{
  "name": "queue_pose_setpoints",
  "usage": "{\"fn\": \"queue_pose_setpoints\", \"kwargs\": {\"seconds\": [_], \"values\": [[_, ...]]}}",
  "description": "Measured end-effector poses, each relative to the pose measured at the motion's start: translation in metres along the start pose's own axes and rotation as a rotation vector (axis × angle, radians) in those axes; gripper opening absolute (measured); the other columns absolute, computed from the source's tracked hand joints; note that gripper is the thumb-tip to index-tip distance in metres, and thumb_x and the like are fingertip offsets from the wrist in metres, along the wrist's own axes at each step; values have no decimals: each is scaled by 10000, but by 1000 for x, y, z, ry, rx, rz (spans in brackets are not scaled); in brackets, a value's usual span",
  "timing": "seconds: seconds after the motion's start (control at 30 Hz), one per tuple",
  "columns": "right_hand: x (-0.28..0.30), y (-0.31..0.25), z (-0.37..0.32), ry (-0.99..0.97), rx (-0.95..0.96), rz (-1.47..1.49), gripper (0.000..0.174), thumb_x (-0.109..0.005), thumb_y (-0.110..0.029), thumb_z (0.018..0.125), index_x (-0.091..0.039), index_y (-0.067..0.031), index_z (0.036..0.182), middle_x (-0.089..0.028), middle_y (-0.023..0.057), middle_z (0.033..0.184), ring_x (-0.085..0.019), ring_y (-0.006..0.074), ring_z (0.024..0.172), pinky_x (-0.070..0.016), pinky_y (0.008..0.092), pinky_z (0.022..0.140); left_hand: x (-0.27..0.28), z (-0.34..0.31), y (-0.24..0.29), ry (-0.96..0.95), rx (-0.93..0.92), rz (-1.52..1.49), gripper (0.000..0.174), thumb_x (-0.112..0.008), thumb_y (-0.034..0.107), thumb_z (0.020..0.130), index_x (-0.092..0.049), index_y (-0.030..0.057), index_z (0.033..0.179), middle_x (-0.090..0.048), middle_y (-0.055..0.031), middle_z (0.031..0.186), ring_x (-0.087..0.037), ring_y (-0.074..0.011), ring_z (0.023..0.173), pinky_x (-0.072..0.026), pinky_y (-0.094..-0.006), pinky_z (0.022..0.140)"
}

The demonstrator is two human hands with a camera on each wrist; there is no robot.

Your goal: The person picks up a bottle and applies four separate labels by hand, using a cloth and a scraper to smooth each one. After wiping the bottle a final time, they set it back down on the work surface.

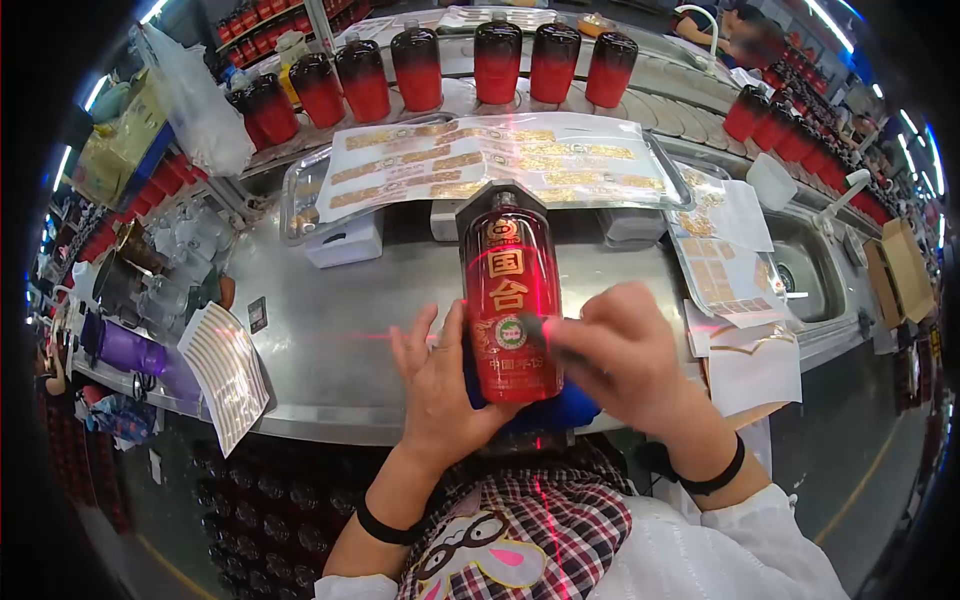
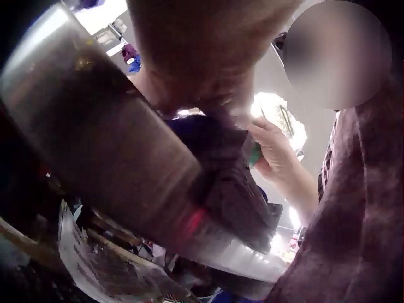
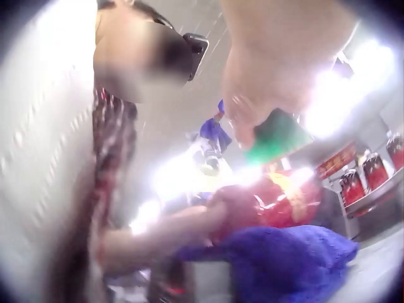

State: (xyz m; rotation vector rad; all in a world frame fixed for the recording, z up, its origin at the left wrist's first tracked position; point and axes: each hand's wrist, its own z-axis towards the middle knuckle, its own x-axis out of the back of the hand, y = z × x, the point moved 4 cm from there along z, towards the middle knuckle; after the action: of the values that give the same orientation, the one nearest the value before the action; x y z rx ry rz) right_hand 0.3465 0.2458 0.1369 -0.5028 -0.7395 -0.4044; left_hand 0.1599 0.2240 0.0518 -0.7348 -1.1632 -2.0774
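Observation:
A red bottle (image 1: 512,300) with a black shoulder and gold characters lies tilted on a blue cloth (image 3: 293,262), its base toward the person. My left hand (image 1: 437,385) holds the bottle low on its left side. A round white-and-green label (image 1: 510,332) sits on the bottle's front. Close over that label, my right hand (image 1: 630,355) pinches a small piece, blurred and dark in the head view. In the right wrist view this piece (image 3: 278,139) looks green and flat, just above the bottle; I cannot tell its kind.
Beyond the bottle, a metal tray (image 1: 300,200) bears sheets of gold labels (image 1: 400,160). Several red-and-black bottles (image 1: 497,65) stand on a conveyor behind it. A striped sheet (image 1: 225,375) hangs over the table's left edge. More label sheets (image 1: 720,270) and a sink (image 1: 805,265) are at right.

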Motion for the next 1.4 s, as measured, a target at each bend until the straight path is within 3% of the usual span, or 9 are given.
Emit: {"fn": "queue_pose_setpoints", "kwargs": {"seconds": [0.33, 0.43, 0.57, 0.67, 0.8, 0.93, 1.07, 1.13, 1.4], "values": [[-4, -19, -2, -210, 37, 434, 409, -792, -43, 645, -661, -81, 1030, -606, 83, 878, -591, 265, 782, -445, 372, 677, 7, 2, 4, -30, -15, 43, 1032, -815, 553, 651, -414, -57, 1381, -558, -200, 1275, -346, -418, 1333, -121, -673, 1092], [-2, 0, -3, 72, -128, 81, 369, -798, -54, 669, -674, -90, 1014, -567, 67, 833, -574, 260, 770, -444, 358, 669, 0, -1, 1, -18, 24, -26, 1009, -816, 549, 650, -433, -43, 1371, -554, -193, 1278, -360, -414, 1316, -126, -670, 1092], [-5, -21, 2, -205, 47, 431, 402, -783, -36, 644, -680, -88, 1029, -544, 56, 792, -546, 248, 712, -416, 359, 635, 8, 3, 4, -65, 3, 82, 999, -811, 556, 652, -439, -36, 1366, -522, -187, 1315, -362, -411, 1306, -132, -668, 1090], [-2, -6, 1, 85, -81, 35, 415, -795, -49, 648, -684, -104, 1044, -542, 49, 796, -550, 248, 732, -421, 360, 648, 9, 2, 8, 9, -26, 93, 994, -804, 562, 654, -443, -39, 1358, -525, -182, 1315, -365, -407, 1303, -131, -668, 1092], [-5, -21, 5, -240, 38, 487, 420, -792, -51, 645, -670, -89, 1044, -555, 64, 810, -550, 260, 720, -423, 379, 655, 0, 0, -1, 9, 7, -17, 996, -801, 562, 648, -443, -42, 1354, -539, -184, 1292, -378, -396, 1294, -128, -668, 1093], [-2, -5, 1, -21, -87, -6, 412, -792, -53, 656, -663, -96, 1046, -570, 74, 848, -578, 276, 768, -458, 377, 699, 15, 8, 11, -26, -30, 80, 1012, -799, 566, 648, -430, -45, 1365, -527, -183, 1303, -382, -399, 1287, -138, -665, 1090], [-6, -21, 4, -144, -11, 363, 440, -781, -40, 627, -657, -85, 1047, -565, 77, 836, -565, 280, 741, -464, 393, 676, 4, 0, 0, 19, -23, 42, 1008, -796, 567, 653, -431, -49, 1362, -534, -179, 1292, -383, -400, 1284, -130, -675, 1086], [-3, -5, 0, 41, -113, -29, 422, -790, -45, 637, -659, -73, 1038, -576, 72, 853, -572, 272, 766, -450, 381, 672, -1, -1, -1, 4, 5, -9, 1004, -793, 569, 654, -436, -52, 1357, -538, -178, 1287, -384, -395, 1284, -125, -682, 1086], [-10, -19, 5, -124, -7, 102, 408, -764, -22, 661, -664, -80, 1053, -577, 77, 874, -558, 280, 764, -431, 380, 643, 11, 1, 10, 66, -97, 135, 935, -778, 528, 704, -450, -68, 1345, -531, -201, 1291, -375, -380, 1299, -143, -699, 1075]]}}
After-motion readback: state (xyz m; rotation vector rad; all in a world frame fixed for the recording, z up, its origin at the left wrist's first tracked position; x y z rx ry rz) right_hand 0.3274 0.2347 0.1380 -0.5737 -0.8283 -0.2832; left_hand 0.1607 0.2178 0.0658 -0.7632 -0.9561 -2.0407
